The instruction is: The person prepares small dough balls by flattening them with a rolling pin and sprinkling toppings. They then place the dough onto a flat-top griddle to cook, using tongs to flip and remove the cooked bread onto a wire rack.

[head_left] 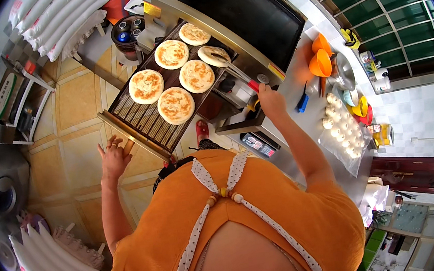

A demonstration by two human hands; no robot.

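My right hand [272,101] is closed round the red grip of metal tongs [242,73]. Their far end lies on a round flatbread [210,55] at the rack's right side; its underside is hidden. Several more browned flatbreads [176,106] rest on a pulled-out wire rack [129,104] with a metal front bar. My left hand [115,159] is by a short wooden handle [129,145] on that bar, fingers apart and slightly bent. It seems to touch the handle without wrapping round it.
A dark griddle [229,11] stands above the rack. On the steel counter [293,121] at right are pale dough balls [343,132], orange bowls [320,63], a blue-handled tool [303,102] and a metal bowl [345,70]. A dark bin [127,48] and stacked white sacks [61,16] stand at far left.
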